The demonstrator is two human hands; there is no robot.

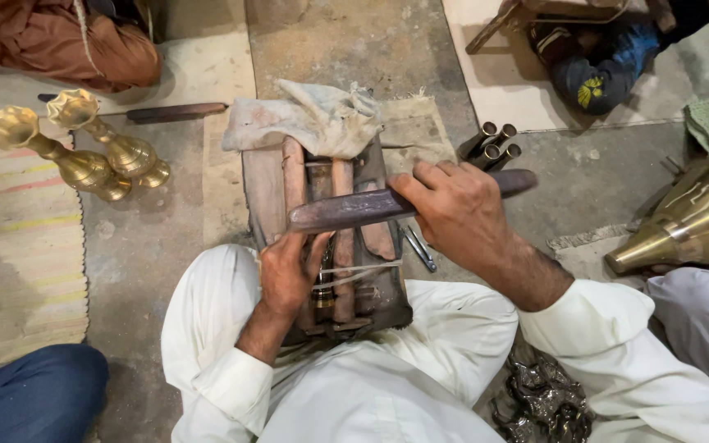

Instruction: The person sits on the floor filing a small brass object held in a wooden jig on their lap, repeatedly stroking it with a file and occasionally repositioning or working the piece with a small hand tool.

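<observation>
Head view looks straight down at my lap, where a worn wooden block (266, 193) rests against my knees on the concrete floor (137, 246). My right hand (458, 212) is wrapped tight around a long dark tool (353, 208), its wooden handle sticking out past my knuckles toward the block's right edge; the flat dark end lies crosswise over the middle of the block. My left hand (286, 271) is curled narrowly over a small dark metal piece (322, 293), pinning it in a groove near the block's near edge, just under the tool. A pale cord (361, 271) runs across the block beside that hand. A dirty grey rag (309, 121) is bunched over the block's far edge.

On the floor just right of the block lies a thin metal tool (420, 249), and beyond the far right corner four short dark tubes (490, 145) lie bundled together. Two brass candlestick-shaped pieces (84, 152) lie on their sides well left of the block, next to a striped mat (18, 246). A long dark rod (176, 111) lies behind them. A large brass cone (687, 217) comes in from the right edge. A heap of dark metal castings (543, 402) sits by my right knee. Other people's legs show at the picture's corners.
</observation>
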